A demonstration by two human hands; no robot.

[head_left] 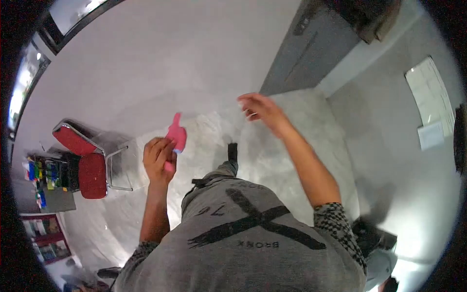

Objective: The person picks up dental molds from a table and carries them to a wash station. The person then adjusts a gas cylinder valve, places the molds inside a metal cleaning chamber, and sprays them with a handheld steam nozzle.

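In my left hand [158, 158] is a pink object [177, 135] with a narrow tip pointing up and a small light-blue patch at its lower edge; what it is I cannot make out. The fingers of that hand are wrapped round its lower part, and a pink end shows below them. My right hand [260, 109] is raised to the right, apart from the pink object, its fingers loosely curved and spread with nothing seen between them.
A red chair [92, 176] with a metal frame stands at the left, beside a desk [61, 200] bearing colourful items. A grey door [311, 53] is at the upper right. Papers [430, 92] hang on the right wall. A dark object [367, 236] lies at the lower right.
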